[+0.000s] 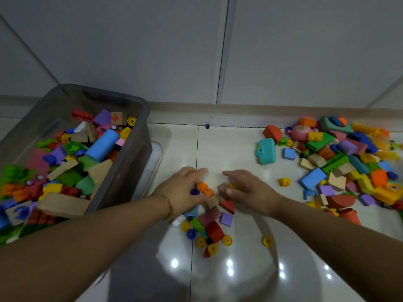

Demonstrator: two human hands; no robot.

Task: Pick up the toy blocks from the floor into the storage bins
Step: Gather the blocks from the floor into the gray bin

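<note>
A grey storage bin [139, 118] stands at the left, piled with coloured and wooden toy blocks. A small heap of blocks [214, 223] lies on the floor in front of me. My left hand [183, 188] reaches over the heap's far edge and cups an orange block [206, 188] and a blue round piece [194, 191] between fingers and thumb. My right hand [248, 190] faces it and pinches a wooden block [222, 188], with a small yellow piece [234, 185] against its fingers. Parts of both hands' fingers are hidden.
A large scatter of blocks [340, 162] covers the floor at the right, with a teal case-shaped toy [265, 151] and a lone yellow brick [284, 182] nearer the middle. A white lid [156, 155] lies beside the bin. The wall's skirting [239, 110] runs behind.
</note>
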